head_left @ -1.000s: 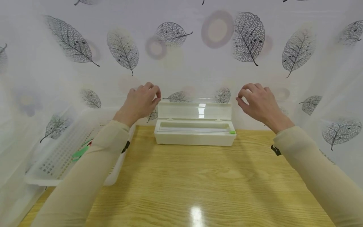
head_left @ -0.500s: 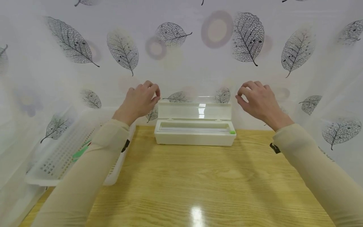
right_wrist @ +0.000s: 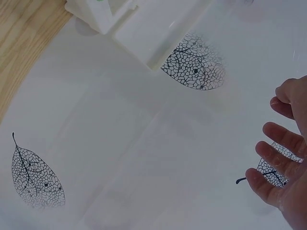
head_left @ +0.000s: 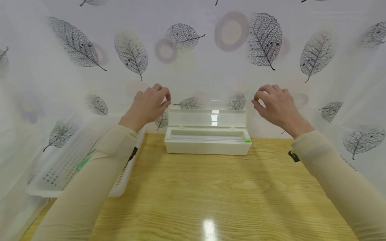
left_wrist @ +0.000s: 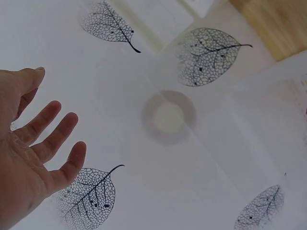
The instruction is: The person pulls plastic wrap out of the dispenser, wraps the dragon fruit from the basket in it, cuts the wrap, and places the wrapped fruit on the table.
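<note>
A white cling film dispenser box (head_left: 208, 147) stands at the table's back edge, its lid (head_left: 196, 117) raised. A green slider (head_left: 247, 140) sits at the front right corner. Above the lid, a faint bright line marks the edge of clear cling film (head_left: 215, 100) spanning between the hands. My left hand (head_left: 147, 105) is up at the left of the lid, thumb and index fingertips pinching the film's corner. On the other side my right hand (head_left: 275, 103) pinches likewise. The left wrist view shows the left hand's (left_wrist: 29, 139) other fingers loosely bent; the right hand's (right_wrist: 283, 153) look similar.
A white perforated basket (head_left: 51, 193) stands at the left, partly behind my left sleeve, with a green item (head_left: 85, 161) inside. A leaf-patterned sheet (head_left: 208, 67) hangs behind the wooden table (head_left: 211, 187).
Both hands have risen slightly, and the film's bright edge between them has moved up with them. Box, raised lid and basket have stayed in place.
</note>
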`<state>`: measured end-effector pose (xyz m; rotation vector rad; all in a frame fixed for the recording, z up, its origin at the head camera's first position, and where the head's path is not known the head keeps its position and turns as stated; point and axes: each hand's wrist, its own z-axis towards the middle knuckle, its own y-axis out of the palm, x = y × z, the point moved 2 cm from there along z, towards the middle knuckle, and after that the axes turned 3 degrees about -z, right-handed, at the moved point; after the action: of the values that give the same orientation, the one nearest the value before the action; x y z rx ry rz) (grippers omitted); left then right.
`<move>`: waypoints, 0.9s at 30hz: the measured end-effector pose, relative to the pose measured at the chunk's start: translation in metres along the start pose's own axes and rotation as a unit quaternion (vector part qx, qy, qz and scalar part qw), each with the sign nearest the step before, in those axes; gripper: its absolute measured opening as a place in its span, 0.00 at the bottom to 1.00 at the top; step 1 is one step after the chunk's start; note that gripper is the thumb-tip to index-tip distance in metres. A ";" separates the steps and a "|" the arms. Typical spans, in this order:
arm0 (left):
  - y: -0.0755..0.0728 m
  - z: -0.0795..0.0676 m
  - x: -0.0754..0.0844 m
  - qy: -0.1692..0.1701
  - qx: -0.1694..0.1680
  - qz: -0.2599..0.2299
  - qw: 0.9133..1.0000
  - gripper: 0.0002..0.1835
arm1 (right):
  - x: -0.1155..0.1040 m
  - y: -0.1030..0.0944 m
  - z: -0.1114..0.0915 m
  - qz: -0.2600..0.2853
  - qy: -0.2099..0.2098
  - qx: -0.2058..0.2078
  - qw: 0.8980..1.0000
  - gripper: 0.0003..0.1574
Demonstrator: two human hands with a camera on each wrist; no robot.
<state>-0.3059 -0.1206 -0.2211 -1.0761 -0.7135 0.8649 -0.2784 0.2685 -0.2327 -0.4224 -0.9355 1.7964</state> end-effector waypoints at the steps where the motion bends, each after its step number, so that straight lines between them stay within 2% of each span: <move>1: 0.000 0.000 0.000 0.002 0.001 -0.001 1.000 0.09 | 0.000 0.000 0.000 0.000 -0.001 0.001 1.000 0.04; 27: -0.010 0.003 0.002 -0.001 0.000 0.000 1.000 0.10 | 0.003 -0.008 0.004 0.001 -0.001 0.013 1.000 0.04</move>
<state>-0.3054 -0.1192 -0.2109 -1.0752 -0.7143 0.8669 -0.2777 0.2714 -0.2241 -0.4054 -0.9121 1.8094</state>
